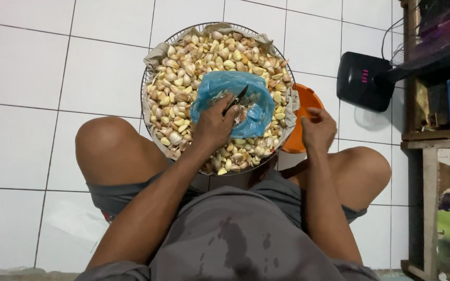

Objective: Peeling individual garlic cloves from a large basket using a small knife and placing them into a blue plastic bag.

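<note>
A round wire basket (143, 99) lined with cloth sits on the floor between my knees. It is heaped with unpeeled garlic cloves (194, 57). On the heap lies an open blue plastic bag (225, 86) holding papery peel. My left hand (212, 125) reaches into the bag's mouth and grips a small dark-bladed knife (237, 99), blade pointing up and right. My right hand (317, 127) hovers with curled fingers over an orange bowl (304, 99) beside the basket's right edge. What its fingers hold is hidden.
The floor is white tile (37, 78). A black device with small pink lights (363, 80) stands at the right, its cable trailing upward. A wooden shelf unit (428, 140) with assorted items lines the right edge. My bare knees flank the basket.
</note>
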